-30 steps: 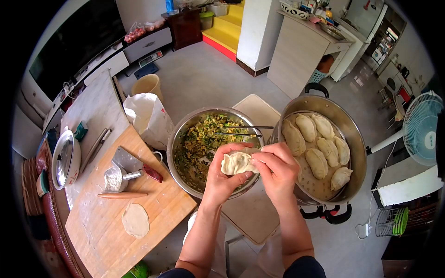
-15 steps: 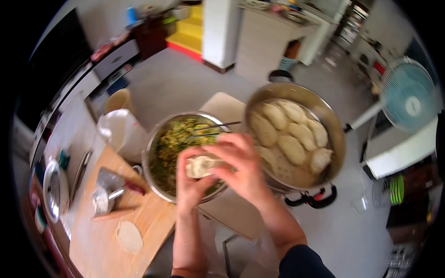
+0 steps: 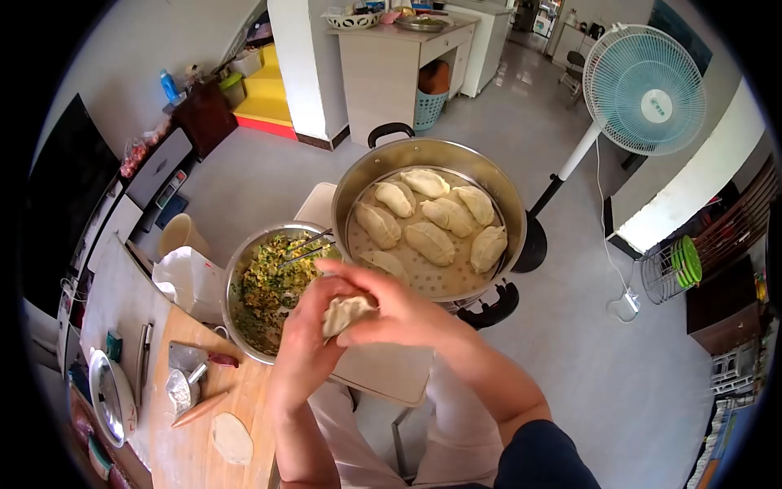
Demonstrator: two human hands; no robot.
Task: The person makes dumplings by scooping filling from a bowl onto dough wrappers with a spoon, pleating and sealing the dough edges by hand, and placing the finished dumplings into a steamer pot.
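Observation:
A pleated, filled dumpling (image 3: 346, 314) is held between my two hands, over the lower right rim of the filling bowl. My left hand (image 3: 308, 342) curls round it from the left. From the right, my right hand (image 3: 387, 310) has its fingers and thumb around it. The steel bowl (image 3: 238, 326) holds chopped green and yellow filling (image 3: 273, 277), with dark chopsticks (image 3: 305, 251) leaning on its right side. Beyond my hands, a large steamer pot (image 3: 507, 200) contains several dumplings (image 3: 430, 244) on a perforated tray.
A wooden board (image 3: 254, 399) at lower left bears a flat wrapper (image 3: 233, 438), a rolling pin (image 3: 199, 409), a flour scoop (image 3: 181, 391) and a cleaver (image 3: 187, 356). A lidded basin (image 3: 110, 395) lies farther left. A fan (image 3: 643, 90) stands at right.
The view has swung right, bringing the steamer pot nearer the centre. Both hands still hold the dumpling; my right hand has shifted from pinching its edge to cupping around it.

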